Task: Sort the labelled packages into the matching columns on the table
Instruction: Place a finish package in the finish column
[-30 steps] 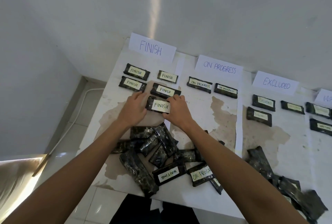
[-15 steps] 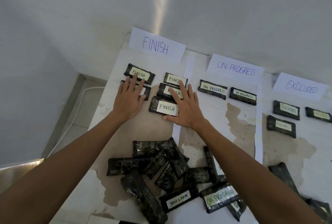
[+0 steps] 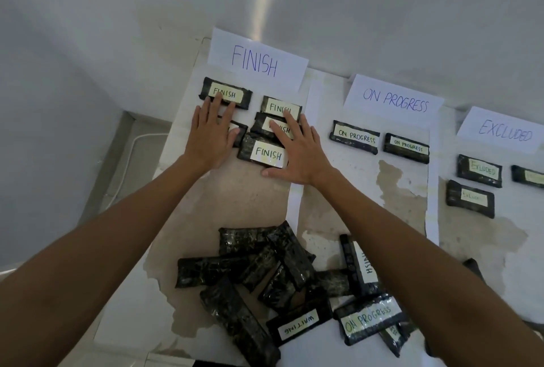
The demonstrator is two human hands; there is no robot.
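Behind flat hands (image 3: 210,137), unsorted pile (image 3: 265,275)

Both bare arms reach forward, stretched long and nearly straight. The left hand (image 3: 211,134) lies flat, palm down, fingers (image 3: 216,103) spread and pointing away. The right hand (image 3: 297,152) is flat too, palm down, fingers fanned, thumb stuck out sideways toward the left.

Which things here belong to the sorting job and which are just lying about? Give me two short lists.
Part of the job:
FINISH sign
ON PROGRESS sign
EXCLUDED sign
newest FINISH package
unsorted pile
WAITING package
left hand and right hand, flat on the FINISH packages

Just lying about:
white cable on the floor
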